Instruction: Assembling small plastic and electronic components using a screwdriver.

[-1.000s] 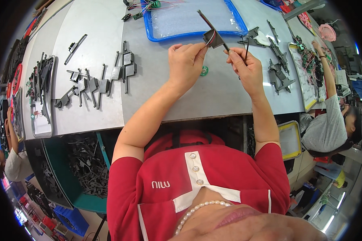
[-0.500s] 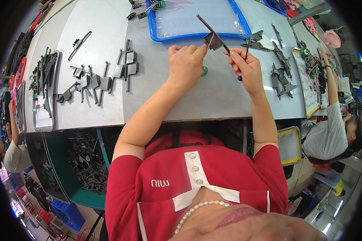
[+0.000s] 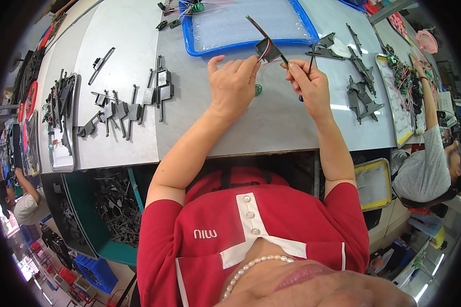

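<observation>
Both hands hold a dark part (image 3: 273, 50) and its wires (image 3: 264, 53) above the table (image 3: 200, 138).
The left hand (image 3: 232, 84) pinches the wires at the part's side; whether it also grips the part, I cannot tell. The right hand (image 3: 311, 86) closes on the part's lower end and a thin tool (image 3: 311, 61). A hard pull could strain the wires; with the right grip shared, the part could twist loose or the tool slip.
</observation>
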Demonstrator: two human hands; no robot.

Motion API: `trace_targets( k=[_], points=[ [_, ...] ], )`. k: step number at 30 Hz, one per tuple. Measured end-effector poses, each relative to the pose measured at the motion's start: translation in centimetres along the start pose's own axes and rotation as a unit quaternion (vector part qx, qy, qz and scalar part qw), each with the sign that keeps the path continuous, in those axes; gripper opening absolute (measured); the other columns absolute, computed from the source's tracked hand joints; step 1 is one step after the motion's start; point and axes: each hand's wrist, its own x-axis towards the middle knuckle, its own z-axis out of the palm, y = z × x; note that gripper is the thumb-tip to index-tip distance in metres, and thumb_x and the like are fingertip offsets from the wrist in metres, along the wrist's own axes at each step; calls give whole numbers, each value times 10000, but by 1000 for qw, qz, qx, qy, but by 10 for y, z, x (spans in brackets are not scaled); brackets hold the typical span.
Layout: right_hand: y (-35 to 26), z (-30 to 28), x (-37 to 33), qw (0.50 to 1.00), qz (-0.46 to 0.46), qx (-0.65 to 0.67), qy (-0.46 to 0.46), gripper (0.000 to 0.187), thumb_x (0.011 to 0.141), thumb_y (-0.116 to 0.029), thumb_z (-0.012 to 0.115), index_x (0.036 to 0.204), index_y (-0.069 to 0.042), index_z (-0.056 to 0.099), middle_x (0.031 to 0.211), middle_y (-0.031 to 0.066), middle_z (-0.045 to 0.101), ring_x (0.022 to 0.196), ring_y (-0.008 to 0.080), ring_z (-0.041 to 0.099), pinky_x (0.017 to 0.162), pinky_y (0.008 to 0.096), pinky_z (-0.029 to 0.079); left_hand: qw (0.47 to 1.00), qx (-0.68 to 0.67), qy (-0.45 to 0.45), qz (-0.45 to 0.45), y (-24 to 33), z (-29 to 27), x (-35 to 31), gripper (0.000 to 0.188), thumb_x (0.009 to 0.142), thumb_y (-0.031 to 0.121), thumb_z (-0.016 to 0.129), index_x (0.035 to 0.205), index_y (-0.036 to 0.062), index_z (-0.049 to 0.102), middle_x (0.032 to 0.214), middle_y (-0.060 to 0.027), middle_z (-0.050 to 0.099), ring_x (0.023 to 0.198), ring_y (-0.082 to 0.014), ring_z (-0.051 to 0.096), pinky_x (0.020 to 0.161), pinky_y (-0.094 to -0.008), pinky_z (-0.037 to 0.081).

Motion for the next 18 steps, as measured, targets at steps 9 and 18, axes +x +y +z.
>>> trace_targets(
  k=[9,18],
  points=[
    [4,-8,2,992,59,103,-45,216,900,-190,547,967,-4,633,713,-40,541,567,0,393,473,144,282,998,-9,-53,-27,-7,7,-6,109,828,136,607,928,117,646,648,10,557,594,-152,520,741,-348,348],
    [-2,-10,-1,998,39,44,-38,206,881,-185,564,926,3,635,688,-26,549,561,8,409,478,155,296,862,-431,-106,-243,-13,-11,10,450,741,183,738,1114,-11,577,919,-94,622,861,-174,581,789,-309,440]
  ],
)
